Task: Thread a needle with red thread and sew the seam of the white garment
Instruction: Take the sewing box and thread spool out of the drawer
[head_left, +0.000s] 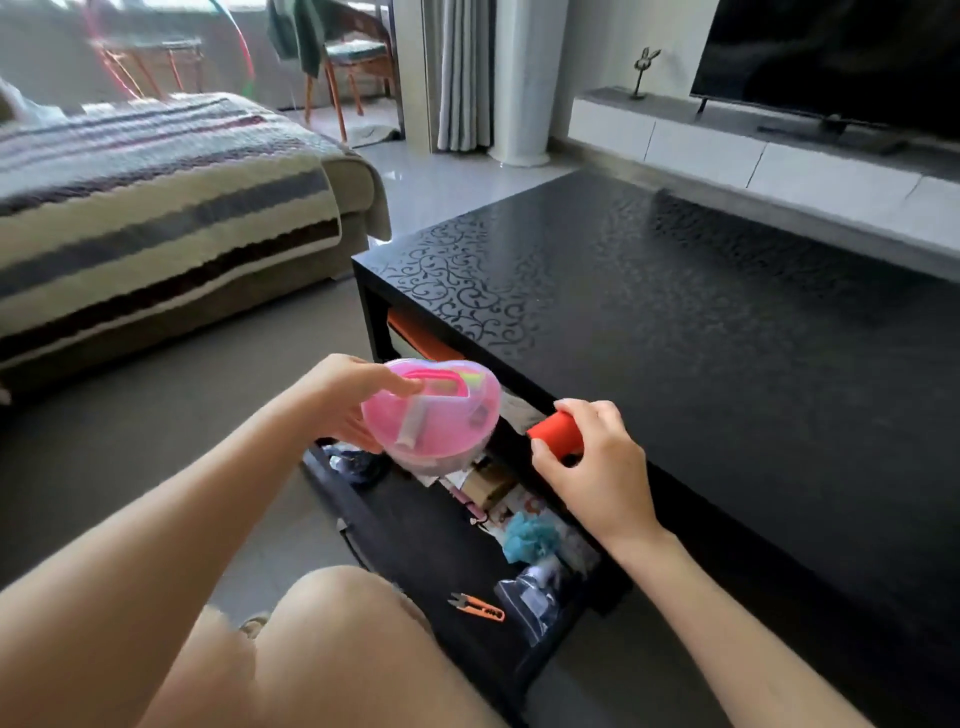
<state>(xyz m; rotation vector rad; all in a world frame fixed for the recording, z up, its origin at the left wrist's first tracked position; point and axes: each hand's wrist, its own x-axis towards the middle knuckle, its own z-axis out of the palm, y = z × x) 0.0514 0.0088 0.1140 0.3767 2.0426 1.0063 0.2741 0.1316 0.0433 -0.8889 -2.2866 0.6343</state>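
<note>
Knee: a bare knee (332, 639) sat lowest in view, just beside the front edge of the pulled-out drawer.
Drawer: the black drawer (415, 545) stood open under the table's near edge; its left part was bare and its right part was crowded.
Drawer contents: orange thread snips (477, 607) lay near the front, with a clear plastic bag (535, 592) beside them, a blue fluffy ball (527, 538) behind that, and small mixed items further back that were too jumbled to name.
Left hand: the left hand (348, 395) gripped a pink translucent sewing box (431, 415), thumb across the lid and fingers curled beneath, holding it tilted in the air above the drawer's back left corner.
Right hand: the right hand (592, 462) was wrapped around a red thread spool (556, 434), thumb below and fingers over the top, right at the table's near edge and just beside the box.
Table: the black coffee table (727, 338) stretched away as a wide bare top with a scroll pattern towards its far left corner.
Floor: grey floor (156, 441) lay open between the table's left edge and the sofa.
Sofa: a sofa (358, 208) with a striped throw (156, 218) stood at left, well apart from the hands.
Far wall: a white TV unit (727, 145) carried a dark television (831, 57) and a small figurine (644, 70); a chair (353, 57) and curtain (462, 73) stood beyond.
</note>
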